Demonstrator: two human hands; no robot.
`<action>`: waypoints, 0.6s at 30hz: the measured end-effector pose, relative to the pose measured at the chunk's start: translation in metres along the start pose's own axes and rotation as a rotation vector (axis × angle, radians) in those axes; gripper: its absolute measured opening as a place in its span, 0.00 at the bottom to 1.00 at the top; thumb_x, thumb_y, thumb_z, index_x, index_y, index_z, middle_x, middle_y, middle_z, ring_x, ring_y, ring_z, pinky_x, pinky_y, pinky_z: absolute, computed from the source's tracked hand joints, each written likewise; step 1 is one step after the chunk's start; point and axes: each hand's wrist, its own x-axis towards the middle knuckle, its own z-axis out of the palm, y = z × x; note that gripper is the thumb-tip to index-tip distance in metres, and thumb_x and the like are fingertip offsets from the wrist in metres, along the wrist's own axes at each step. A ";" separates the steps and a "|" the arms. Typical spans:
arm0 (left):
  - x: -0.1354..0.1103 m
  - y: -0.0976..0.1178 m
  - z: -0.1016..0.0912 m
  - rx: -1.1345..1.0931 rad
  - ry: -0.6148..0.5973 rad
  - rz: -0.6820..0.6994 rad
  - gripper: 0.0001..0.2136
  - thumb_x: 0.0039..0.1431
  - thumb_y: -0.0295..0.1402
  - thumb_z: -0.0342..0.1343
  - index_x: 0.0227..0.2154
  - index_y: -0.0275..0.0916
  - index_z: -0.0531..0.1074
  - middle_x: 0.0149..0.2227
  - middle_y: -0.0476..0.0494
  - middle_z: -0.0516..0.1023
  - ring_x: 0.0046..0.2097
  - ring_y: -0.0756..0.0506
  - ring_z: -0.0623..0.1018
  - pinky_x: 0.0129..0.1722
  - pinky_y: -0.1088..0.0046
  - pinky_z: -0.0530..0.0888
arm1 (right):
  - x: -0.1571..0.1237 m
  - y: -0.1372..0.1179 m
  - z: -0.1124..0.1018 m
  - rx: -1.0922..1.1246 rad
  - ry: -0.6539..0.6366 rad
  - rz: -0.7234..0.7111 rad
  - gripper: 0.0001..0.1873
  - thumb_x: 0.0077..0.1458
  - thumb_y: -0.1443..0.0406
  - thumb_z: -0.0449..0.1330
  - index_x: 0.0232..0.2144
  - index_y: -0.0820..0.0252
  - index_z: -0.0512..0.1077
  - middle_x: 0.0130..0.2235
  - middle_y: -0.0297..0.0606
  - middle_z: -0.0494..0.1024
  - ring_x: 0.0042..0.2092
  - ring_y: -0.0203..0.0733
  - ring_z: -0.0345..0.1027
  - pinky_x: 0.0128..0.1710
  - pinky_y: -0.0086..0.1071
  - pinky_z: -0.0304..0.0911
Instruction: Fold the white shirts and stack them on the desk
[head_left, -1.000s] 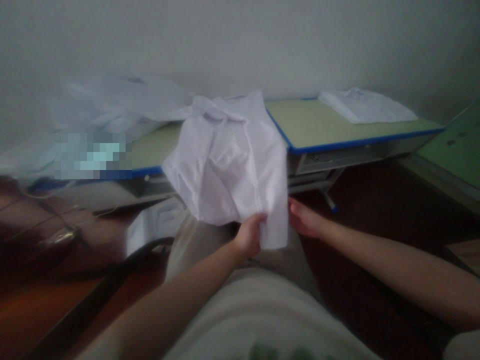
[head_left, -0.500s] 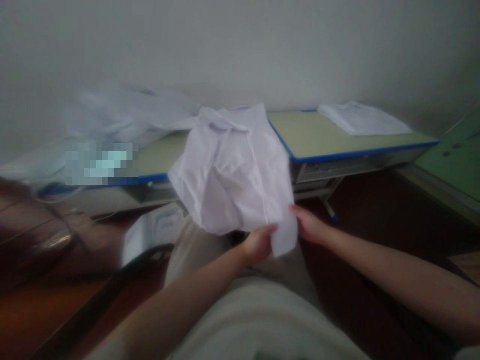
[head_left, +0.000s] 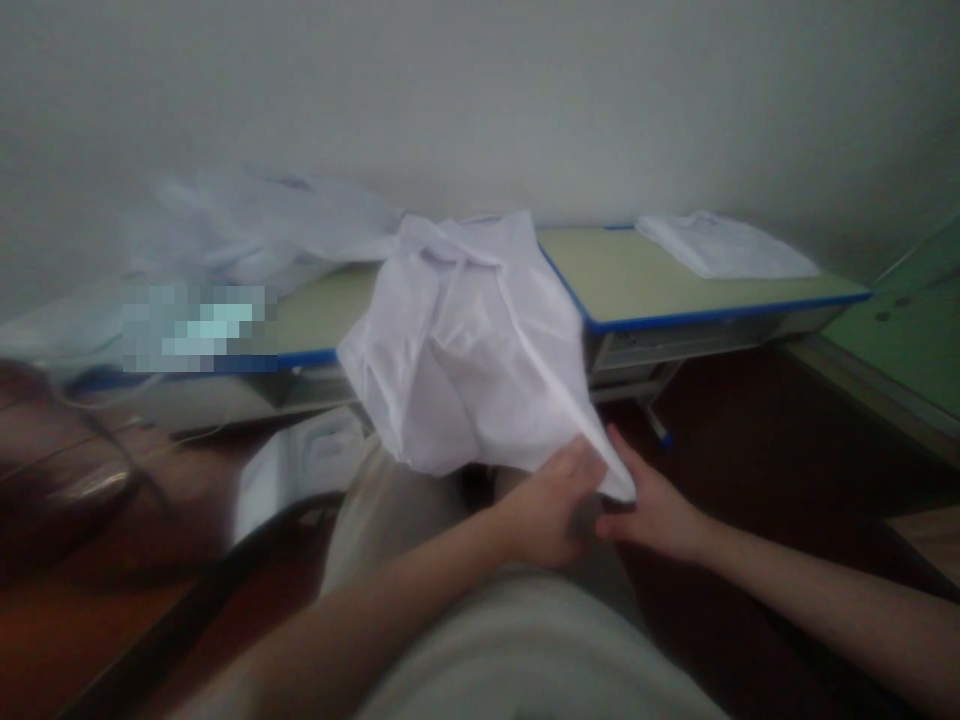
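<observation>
A white shirt (head_left: 480, 350) drapes over the front of the desks and hangs toward my lap. Its near right end is drawn out into a narrow folded point. My left hand (head_left: 555, 500) is closed on the cloth just left of that point, its fingertips partly hidden by the fold. My right hand (head_left: 660, 505) holds the tip from the right, with the fingers behind the cloth and the thumb below it. Both hands are close together, over my lap.
Crumpled white cloth (head_left: 300, 225) lies on the left desk (head_left: 319, 310). A folded white garment (head_left: 731, 245) rests on the right desk (head_left: 600, 280). Below left stands a white box-like object (head_left: 300, 460), near cables (head_left: 127, 450). A green panel (head_left: 907, 330) is at far right.
The end of the shirt has moved right and been gathered from a flat flap into a narrow fold. My left hand has moved right, and my right hand slightly right and nearer me.
</observation>
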 end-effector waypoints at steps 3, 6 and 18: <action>0.011 -0.005 0.009 0.161 -0.081 0.048 0.44 0.39 0.28 0.63 0.63 0.37 0.57 0.68 0.31 0.47 0.68 0.28 0.48 0.66 0.51 0.46 | 0.008 -0.008 -0.003 0.110 0.035 0.082 0.44 0.48 0.56 0.67 0.64 0.56 0.56 0.62 0.46 0.63 0.60 0.52 0.61 0.61 0.48 0.55; 0.012 -0.020 0.016 0.183 -0.128 0.116 0.45 0.41 0.30 0.63 0.65 0.36 0.52 0.68 0.32 0.46 0.67 0.33 0.51 0.65 0.58 0.52 | 0.023 -0.010 -0.011 -0.069 0.199 0.178 0.21 0.56 0.52 0.58 0.45 0.60 0.74 0.46 0.45 0.77 0.48 0.53 0.71 0.52 0.46 0.63; 0.025 -0.085 0.015 0.806 -0.118 -0.097 0.23 0.63 0.30 0.47 0.61 0.35 0.57 0.49 0.36 0.74 0.48 0.41 0.74 0.49 0.63 0.68 | 0.020 -0.029 -0.031 -0.683 0.181 0.175 0.21 0.58 0.56 0.49 0.35 0.65 0.76 0.33 0.42 0.79 0.33 0.45 0.73 0.32 0.31 0.65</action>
